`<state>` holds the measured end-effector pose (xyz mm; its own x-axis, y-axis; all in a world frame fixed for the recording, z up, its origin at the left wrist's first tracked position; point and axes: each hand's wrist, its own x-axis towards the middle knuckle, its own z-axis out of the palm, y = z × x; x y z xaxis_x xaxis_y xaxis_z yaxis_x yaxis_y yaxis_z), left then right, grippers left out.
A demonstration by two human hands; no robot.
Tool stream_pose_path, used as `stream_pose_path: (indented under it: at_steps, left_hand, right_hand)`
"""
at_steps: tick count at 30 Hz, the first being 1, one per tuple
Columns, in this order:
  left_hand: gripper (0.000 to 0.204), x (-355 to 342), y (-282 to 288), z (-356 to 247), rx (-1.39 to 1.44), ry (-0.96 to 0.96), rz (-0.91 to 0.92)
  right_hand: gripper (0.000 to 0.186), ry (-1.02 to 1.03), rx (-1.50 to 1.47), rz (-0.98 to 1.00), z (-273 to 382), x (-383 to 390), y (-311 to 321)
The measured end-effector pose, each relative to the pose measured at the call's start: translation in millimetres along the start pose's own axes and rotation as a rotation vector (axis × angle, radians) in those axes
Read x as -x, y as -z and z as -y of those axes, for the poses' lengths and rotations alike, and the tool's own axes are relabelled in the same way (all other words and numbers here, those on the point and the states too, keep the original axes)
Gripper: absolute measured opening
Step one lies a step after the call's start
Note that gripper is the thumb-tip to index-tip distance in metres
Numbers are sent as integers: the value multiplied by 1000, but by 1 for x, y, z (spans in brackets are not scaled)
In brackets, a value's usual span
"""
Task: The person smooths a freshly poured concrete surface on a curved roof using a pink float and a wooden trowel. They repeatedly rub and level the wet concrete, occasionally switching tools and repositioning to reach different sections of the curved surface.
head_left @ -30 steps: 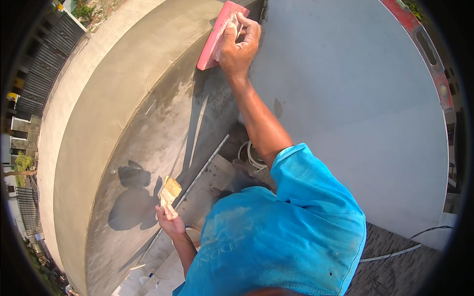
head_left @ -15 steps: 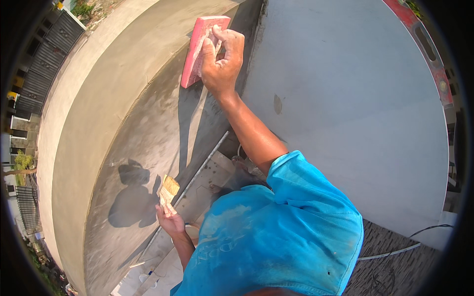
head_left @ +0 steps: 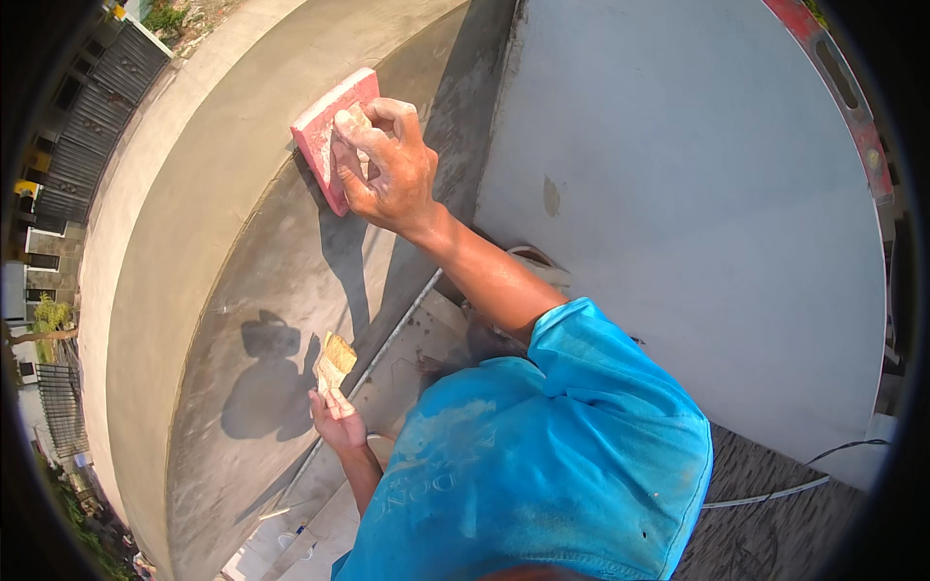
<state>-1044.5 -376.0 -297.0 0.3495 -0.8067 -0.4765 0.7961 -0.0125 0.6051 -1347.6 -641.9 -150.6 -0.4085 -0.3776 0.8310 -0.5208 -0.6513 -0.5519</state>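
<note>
My right hand (head_left: pixel 392 174) is closed round the handle of a red plastering float (head_left: pixel 334 121), its fingers and thumb dusted with pale plaster. The float's flat face lies against the grey plastered wall (head_left: pixel 281 261), close to the wall's upper edge. Lower down, my left hand (head_left: pixel 339 426) grips a flat brush (head_left: pixel 334 360) by its plaster-smeared handle, with the yellowish bristles pointing up. That brush is held just off the wall. The float hides part of the wall behind it.
A pale smooth wall (head_left: pixel 697 242) stands to my right, with a red spirit level (head_left: pixel 843 97) along its far edge. A pale straight edge (head_left: pixel 387 344) runs along the grey wall's foot. Cables (head_left: pixel 775 492) lie at lower right. Metal gates (head_left: pixel 102 102) show beyond the wall.
My right hand has moved the float left and down along the wall, and the float has tilted. My left hand with the brush has barely shifted.
</note>
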Motion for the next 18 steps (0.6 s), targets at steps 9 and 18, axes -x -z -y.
stream_pose_path:
  at_steps: [9,18]
  left_hand:
    - [17,2,-52,2,39,30,148]
    - [20,-27,-113,48,74,55,321]
  right_hand:
    - [27,-702,-1,-229,-129,-40,70]
    - [34,-423,-879,376,30,79,77]
